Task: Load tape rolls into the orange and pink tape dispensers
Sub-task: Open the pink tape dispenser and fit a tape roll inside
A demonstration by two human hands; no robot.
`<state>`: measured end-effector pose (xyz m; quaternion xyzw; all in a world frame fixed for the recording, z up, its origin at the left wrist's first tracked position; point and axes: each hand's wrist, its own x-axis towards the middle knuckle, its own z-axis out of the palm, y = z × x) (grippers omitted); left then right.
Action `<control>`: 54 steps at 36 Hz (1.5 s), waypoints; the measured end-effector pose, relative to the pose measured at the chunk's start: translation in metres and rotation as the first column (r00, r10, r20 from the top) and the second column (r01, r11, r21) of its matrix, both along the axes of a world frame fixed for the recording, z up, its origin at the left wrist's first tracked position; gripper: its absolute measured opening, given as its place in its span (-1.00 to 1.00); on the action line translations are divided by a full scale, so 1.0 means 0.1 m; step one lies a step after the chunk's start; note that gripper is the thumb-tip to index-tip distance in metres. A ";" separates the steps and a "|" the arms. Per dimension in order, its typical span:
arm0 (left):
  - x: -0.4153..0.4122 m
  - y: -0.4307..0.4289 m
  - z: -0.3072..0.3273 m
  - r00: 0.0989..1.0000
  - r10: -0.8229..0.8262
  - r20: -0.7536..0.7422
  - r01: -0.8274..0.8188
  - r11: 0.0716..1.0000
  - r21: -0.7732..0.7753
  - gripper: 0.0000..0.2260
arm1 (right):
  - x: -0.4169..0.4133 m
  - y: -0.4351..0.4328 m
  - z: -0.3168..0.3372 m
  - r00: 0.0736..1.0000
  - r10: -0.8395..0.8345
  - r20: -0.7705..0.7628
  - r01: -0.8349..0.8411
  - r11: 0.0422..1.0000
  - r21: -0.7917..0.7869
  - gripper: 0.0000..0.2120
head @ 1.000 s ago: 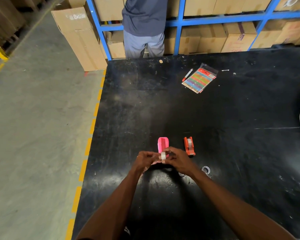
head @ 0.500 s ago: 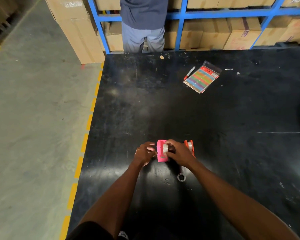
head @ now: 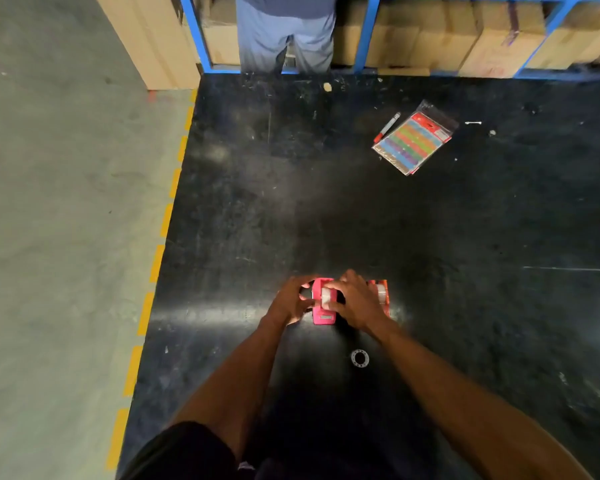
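The pink tape dispenser (head: 323, 315) lies on the black table (head: 361, 220), with a pale tape roll (head: 325, 296) sitting in its well. My left hand (head: 290, 301) grips the dispenser's left side. My right hand (head: 355, 301) rests on the roll, fingers pressing on it from the right. The orange dispenser (head: 381, 292) stands just right of my right hand, a tape roll seated in it, partly hidden by the hand.
A small clear ring (head: 360, 358) lies on the table near my right forearm. A packet of coloured labels (head: 414, 140) and a red-capped marker (head: 387, 126) lie at the far right. A person (head: 286, 29) stands at the blue shelving with cardboard boxes. The table's left edge follows yellow floor marks.
Both hands carried the tape roll forward from the air above the table down into the pink dispenser. The left hand now holds the dispenser's side.
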<state>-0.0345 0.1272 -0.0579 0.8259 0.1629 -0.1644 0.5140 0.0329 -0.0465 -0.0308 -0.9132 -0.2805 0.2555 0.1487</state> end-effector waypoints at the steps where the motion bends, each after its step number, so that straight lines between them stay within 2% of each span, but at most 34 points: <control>1: 0.01 0.01 0.00 1.000 -0.013 -0.007 0.013 1.000 -0.020 -0.53 | 0.00 0.00 -0.01 1.000 0.003 0.007 -0.003 1.000 -0.003 -0.53; 7: 0.04 0.05 -0.07 0.998 0.023 -0.060 -0.031 0.991 -0.131 -0.50 | 0.04 0.10 -0.06 0.999 0.019 0.047 -0.016 0.998 -0.064 -0.55; 15: 0.05 0.05 -0.12 0.990 0.077 -0.115 -0.098 0.977 -0.188 -0.50 | 0.11 0.13 -0.08 0.991 0.090 0.097 -0.072 0.983 -0.171 -0.57; 24: 0.01 0.00 -0.08 0.988 0.100 -0.118 -0.120 0.977 -0.178 -0.51 | 0.05 0.07 -0.04 0.992 0.081 0.097 -0.075 0.995 -0.064 -0.51; 28: 0.00 -0.01 -0.10 0.989 0.103 -0.109 -0.120 0.980 -0.162 -0.50 | 0.03 0.04 -0.03 0.987 0.072 0.140 -0.074 0.997 0.003 -0.64; 32: 0.00 -0.02 -0.09 0.987 0.115 -0.114 -0.132 0.979 -0.154 -0.48 | 0.04 0.07 -0.01 0.979 0.105 0.174 -0.106 0.994 -0.005 -0.74; 43: 0.00 -0.03 -0.09 0.983 0.136 -0.121 -0.155 0.974 -0.164 -0.51 | 0.07 0.11 0.00 0.955 0.153 0.256 -0.160 0.987 0.008 -0.78; 46: 0.01 -0.03 -0.09 0.984 0.139 -0.113 -0.157 0.973 -0.172 -0.50 | 0.08 0.11 0.01 0.961 0.137 0.238 -0.148 0.988 0.031 -0.79; 54: 0.00 -0.03 -0.07 0.982 0.140 -0.126 -0.163 0.969 -0.187 -0.51 | 0.08 0.09 -0.06 0.980 0.123 0.159 -0.124 0.992 0.001 -0.62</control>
